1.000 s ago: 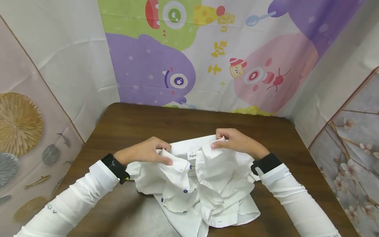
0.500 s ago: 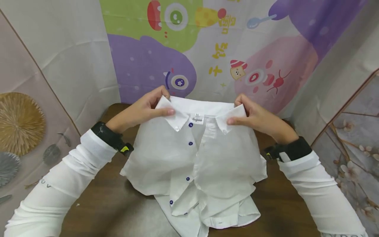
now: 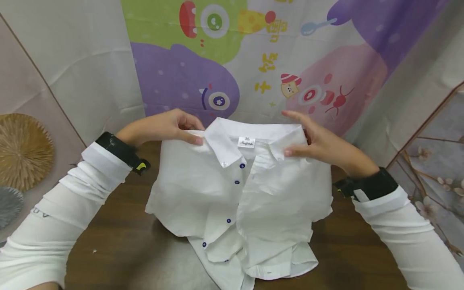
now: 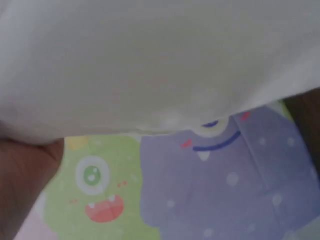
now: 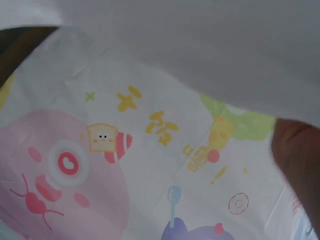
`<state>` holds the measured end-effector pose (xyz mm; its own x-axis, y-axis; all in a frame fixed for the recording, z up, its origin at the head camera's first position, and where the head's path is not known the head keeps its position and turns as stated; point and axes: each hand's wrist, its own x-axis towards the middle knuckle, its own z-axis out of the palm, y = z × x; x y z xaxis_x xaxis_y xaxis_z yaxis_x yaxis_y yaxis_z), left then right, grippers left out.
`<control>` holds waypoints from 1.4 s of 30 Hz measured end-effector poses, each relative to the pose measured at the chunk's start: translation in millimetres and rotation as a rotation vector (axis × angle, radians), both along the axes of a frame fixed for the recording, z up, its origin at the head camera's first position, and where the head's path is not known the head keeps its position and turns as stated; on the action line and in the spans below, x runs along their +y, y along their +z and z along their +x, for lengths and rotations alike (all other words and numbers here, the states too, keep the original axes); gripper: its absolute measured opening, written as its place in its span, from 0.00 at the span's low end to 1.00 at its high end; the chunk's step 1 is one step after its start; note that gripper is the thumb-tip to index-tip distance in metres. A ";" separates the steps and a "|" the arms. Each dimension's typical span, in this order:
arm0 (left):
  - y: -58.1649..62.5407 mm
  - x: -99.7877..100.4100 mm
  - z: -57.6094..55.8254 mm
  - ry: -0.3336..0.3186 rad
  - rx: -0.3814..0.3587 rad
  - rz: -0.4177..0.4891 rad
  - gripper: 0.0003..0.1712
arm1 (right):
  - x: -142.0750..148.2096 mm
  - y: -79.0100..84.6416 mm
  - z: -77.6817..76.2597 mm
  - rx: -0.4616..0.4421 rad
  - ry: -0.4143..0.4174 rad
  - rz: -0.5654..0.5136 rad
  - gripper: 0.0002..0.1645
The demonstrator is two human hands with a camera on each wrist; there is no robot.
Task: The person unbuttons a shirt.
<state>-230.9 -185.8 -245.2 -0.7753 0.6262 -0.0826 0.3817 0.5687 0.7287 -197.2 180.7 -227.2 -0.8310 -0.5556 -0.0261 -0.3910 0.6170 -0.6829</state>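
A white short-sleeved shirt with dark blue buttons hangs front toward me, its collar raised at the top and its lower part on the table. A white label shows inside the neck. My left hand pinches the shoulder just beside the collar, thumb in front, fingers behind. On the other side, my right hand holds the cloth by the collar, its thumb on the front and the index finger stretched up above the edge. Both wrist views show the shirt's cloth spanning the upper part, with part of each hand at the side.
The dark brown table lies beneath, with a pale grey patch near its front. Behind it hangs a cartoon-printed curtain. Patterned panels stand at the left and right.
Both hands have lifted the collar up and away from me, unfolding the shirt front. Lately the left hand has shifted from the collar tip out to the shoulder, and the right has moved slightly outward.
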 end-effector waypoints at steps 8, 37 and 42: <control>2.4 -4.0 10.9 0.196 0.577 -0.289 0.05 | 9.9 -0.7 -1.2 0.082 -0.087 0.223 0.22; -0.3 -28.0 -2.3 0.376 0.209 0.092 0.14 | 73.4 1.2 16.5 -0.337 0.054 -0.018 0.07; -17.1 -10.2 -33.6 0.530 -0.040 0.219 0.20 | 65.9 -32.3 -26.6 -0.008 -0.300 0.080 0.22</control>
